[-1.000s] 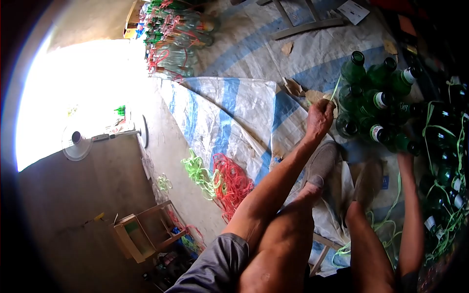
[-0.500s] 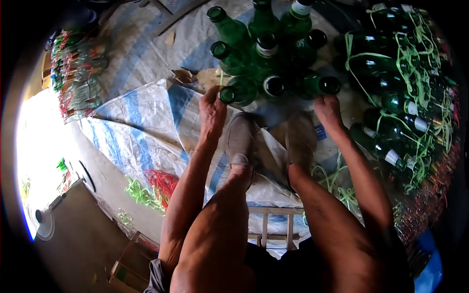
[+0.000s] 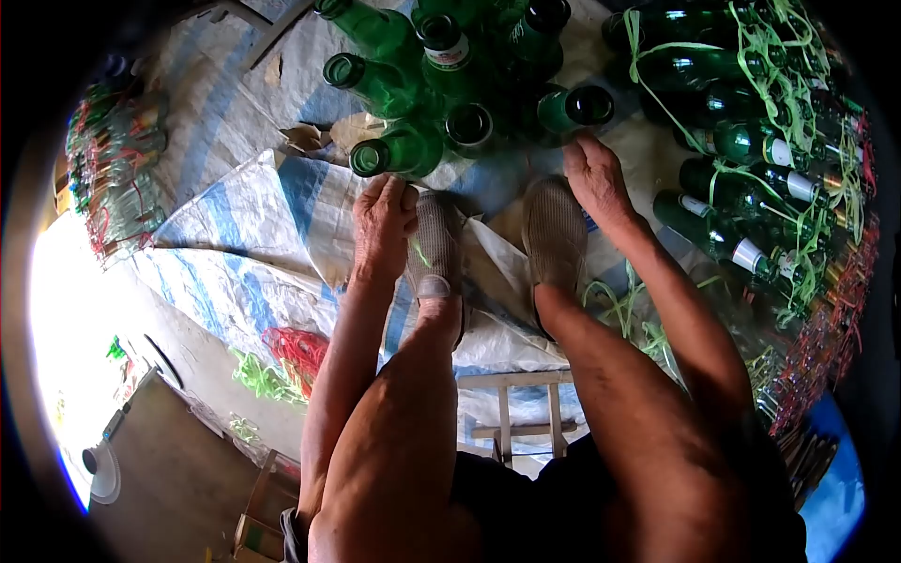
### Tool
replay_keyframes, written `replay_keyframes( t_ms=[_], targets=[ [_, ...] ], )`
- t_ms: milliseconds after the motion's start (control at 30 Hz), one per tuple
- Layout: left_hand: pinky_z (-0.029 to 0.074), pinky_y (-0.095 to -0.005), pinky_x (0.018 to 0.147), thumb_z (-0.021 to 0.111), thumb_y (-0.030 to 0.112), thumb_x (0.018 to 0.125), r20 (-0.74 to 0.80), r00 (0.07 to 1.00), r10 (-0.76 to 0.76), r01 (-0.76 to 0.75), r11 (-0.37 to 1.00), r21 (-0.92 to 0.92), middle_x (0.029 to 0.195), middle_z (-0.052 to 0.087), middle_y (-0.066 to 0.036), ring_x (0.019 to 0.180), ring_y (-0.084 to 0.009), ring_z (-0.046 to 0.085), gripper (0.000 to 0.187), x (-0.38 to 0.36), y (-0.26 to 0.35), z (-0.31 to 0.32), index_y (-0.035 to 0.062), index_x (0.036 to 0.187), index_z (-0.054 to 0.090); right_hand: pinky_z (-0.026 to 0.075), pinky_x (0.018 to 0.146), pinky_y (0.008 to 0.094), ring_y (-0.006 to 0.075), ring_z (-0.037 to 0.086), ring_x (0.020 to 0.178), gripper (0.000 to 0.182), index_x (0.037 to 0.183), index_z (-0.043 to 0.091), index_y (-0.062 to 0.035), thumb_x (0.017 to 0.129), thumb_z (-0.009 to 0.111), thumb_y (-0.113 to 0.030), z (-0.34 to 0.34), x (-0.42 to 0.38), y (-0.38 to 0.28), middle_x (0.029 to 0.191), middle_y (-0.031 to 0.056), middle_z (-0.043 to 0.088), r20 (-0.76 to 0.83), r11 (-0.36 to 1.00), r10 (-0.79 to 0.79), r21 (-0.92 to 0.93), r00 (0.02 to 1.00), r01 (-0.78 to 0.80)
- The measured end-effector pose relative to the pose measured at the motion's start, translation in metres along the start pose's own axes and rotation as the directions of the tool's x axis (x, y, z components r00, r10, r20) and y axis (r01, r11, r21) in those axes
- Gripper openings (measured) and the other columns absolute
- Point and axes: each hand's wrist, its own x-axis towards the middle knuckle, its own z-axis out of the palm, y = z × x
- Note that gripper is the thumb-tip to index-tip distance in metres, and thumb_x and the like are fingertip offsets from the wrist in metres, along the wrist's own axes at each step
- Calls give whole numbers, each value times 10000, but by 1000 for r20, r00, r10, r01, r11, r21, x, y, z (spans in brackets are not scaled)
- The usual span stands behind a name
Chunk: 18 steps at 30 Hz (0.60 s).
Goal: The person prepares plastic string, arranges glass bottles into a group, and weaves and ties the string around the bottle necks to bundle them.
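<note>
Left hand point(image 3: 383, 220): fingers curled closed on a thin, pale green plastic strip point(image 3: 419, 251), a loose end showing below the fist, with the mouth of one green glass bottle point(image 3: 416, 145) just beyond the knuckles. Right hand point(image 3: 598, 178): fingers bent, tips partly hidden under the neck of another green glass bottle point(image 3: 556, 111); cannot tell what they hold. A close cluster of green glass bottles point(image 3: 460, 83) stands beyond both hands, on a blue-and-white striped plastic sheet point(image 3: 211, 117).
</note>
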Motion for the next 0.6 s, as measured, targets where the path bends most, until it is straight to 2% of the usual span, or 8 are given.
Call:
replay_keyframes(
  t_ms=[67, 200, 300, 433, 467, 600],
  targets=[
    [282, -211, 500, 501, 187, 1075, 55, 995, -86, 91, 992, -93, 705, 424, 52, 562, -47, 330, 182, -4, -5, 4, 61, 1008, 614, 517, 763, 488, 482, 626, 874, 210, 1041, 634, -30, 1027, 530, -212, 0, -2, -4, 922, 263, 664, 10, 1000, 15, 13, 1000, -15],
    [309, -215, 531, 500, 218, 1092, 196, 973, -122, 162, 966, -200, 752, 461, 43, 591, -59, 353, 201, -3, -16, 4, 66, 1013, 604, 507, 727, 467, 470, 614, 826, 215, 1014, 624, -22, 1029, 544, -221, 1, -6, -11, 894, 261, 651, 51, 994, 45, 102, 998, -50],
    [346, -233, 563, 491, 213, 1093, 144, 981, -128, 155, 970, -188, 782, 506, 28, 615, -82, 386, 203, -5, -18, 12, 62, 1020, 607, 502, 706, 464, 468, 608, 804, 206, 994, 619, -23, 1022, 559, -217, 5, -10, -7, 868, 263, 638, 86, 984, 102, 136, 991, -113],
    [428, -282, 629, 493, 205, 1091, 182, 972, -147, 184, 961, -209, 819, 565, -10, 663, -130, 476, 209, -4, -28, 12, 44, 1034, 613, 474, 654, 469, 456, 575, 724, 202, 935, 578, -22, 1024, 563, -203, 7, -13, -5, 782, 258, 592, 59, 987, 96, 121, 994, -103],
    [441, -294, 641, 502, 200, 1087, 194, 970, -148, 189, 958, -215, 819, 573, -17, 675, -138, 493, 205, -6, -29, 13, 39, 1032, 617, 478, 671, 309, 151, 544, 683, 247, 1101, 664, -9, 1056, 511, -197, 4, -14, -3, 727, 59, 558, 113, 991, 102, 81, 988, -111],
    [499, -329, 698, 507, 209, 1086, 212, 960, -182, 230, 946, -230, 841, 604, -40, 734, -170, 564, 215, -10, -33, 15, 35, 1046, 627, 485, 677, 325, 168, 566, 688, 258, 1092, 657, -1, 1062, 505, -207, 4, -17, -2, 727, 71, 567, 127, 978, 131, 147, 983, -149]
  ],
)
